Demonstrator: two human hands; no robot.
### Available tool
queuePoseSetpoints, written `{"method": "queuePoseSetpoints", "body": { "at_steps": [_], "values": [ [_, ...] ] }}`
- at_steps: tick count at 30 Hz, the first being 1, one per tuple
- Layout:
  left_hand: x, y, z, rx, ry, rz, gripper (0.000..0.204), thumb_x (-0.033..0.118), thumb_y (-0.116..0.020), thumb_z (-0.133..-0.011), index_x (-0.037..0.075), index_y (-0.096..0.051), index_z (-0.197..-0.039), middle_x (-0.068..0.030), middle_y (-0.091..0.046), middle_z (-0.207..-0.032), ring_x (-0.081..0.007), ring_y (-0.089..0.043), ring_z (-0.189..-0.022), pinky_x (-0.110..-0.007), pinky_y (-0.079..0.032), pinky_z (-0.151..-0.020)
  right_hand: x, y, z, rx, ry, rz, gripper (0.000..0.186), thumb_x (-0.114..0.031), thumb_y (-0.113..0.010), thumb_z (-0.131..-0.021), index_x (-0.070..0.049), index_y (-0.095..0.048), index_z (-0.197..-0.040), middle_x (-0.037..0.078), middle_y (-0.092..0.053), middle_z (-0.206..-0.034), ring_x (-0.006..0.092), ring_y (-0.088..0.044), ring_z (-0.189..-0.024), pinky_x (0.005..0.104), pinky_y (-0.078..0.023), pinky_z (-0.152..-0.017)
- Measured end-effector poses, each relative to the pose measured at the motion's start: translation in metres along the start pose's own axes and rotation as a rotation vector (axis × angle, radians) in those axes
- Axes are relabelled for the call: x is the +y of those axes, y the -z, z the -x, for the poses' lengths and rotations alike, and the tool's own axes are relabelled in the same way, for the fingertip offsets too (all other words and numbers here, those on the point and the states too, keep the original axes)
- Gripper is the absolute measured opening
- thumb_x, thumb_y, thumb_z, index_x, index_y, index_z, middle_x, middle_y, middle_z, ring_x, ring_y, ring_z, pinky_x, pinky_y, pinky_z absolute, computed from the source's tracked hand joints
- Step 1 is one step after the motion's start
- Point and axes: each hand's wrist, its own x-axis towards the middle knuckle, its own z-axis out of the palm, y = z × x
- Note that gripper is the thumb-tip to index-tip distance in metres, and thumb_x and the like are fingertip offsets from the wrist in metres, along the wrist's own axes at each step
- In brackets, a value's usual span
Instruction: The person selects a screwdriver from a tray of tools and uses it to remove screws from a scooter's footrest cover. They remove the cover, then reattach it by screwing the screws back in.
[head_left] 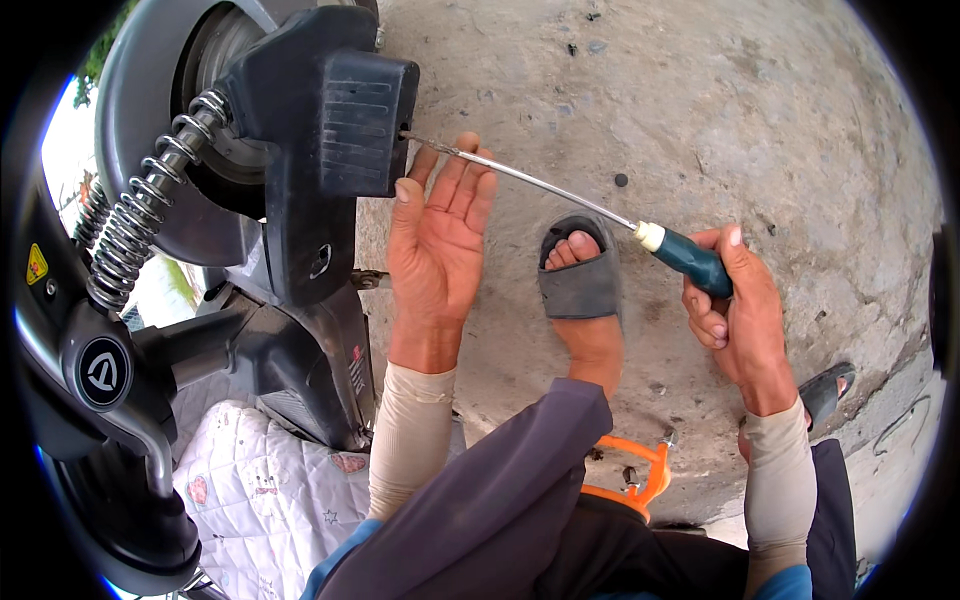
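"Concrete ground (pixel 700 90); what's around the one black cover (pixel 352 130)?"

"One screwdriver (pixel 560 191), meeting its right edge, one right hand (pixel 748 310) gripping it. One left hand (pixel 437 245), fingers (pixel 481 195) open, beside the cover."

"Sandals (pixel 580 290)?"

"Two, right of it."

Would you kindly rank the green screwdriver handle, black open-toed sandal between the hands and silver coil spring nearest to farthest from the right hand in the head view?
1. Green screwdriver handle, held in the right hand.
2. Black open-toed sandal, left of it.
3. Silver coil spring, far left.
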Motion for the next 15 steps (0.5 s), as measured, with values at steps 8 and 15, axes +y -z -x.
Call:
{"method": "queuePoseSetpoints", "body": {
  "at_steps": [8, 15],
  "values": [
    [0.008, 0.033, 0.036, 0.178, -0.06, 0.1, 0.081, 0.05, -0.065, -0.093, -0.002, -0.03, -0.145, -0.0286, -0.033, -0.151, -0.04, -0.039, -0.139, -0.05, -0.035, -0.117, 0.0, -0.009, 0.006, 0.187, 0.261, 0.219, 0.045, -0.041, -0.053, -0.102, 0.0, -0.057, -0.12, 0.006, -0.059, -0.08, 0.0062, -0.043, -0.054, 0.0201, -0.031, -0.045],
    [0.055, 0.074, 0.039, 0.304, -0.244, 0.219, 0.096, 0.051, -0.077, -0.082, -0.003, -0.03, -0.146, -0.0253, -0.037, -0.148, -0.0404, -0.04, -0.137, -0.052, -0.036, -0.116, 0.01, -0.003, -0.004, 0.006, 0.3, -0.059, 0.046, -0.04, -0.051, -0.103, -0.002, -0.051, -0.127, 0.005, -0.059, -0.087, 0.0081, -0.05, -0.074, 0.0211, -0.037, -0.053]
  ]
}}
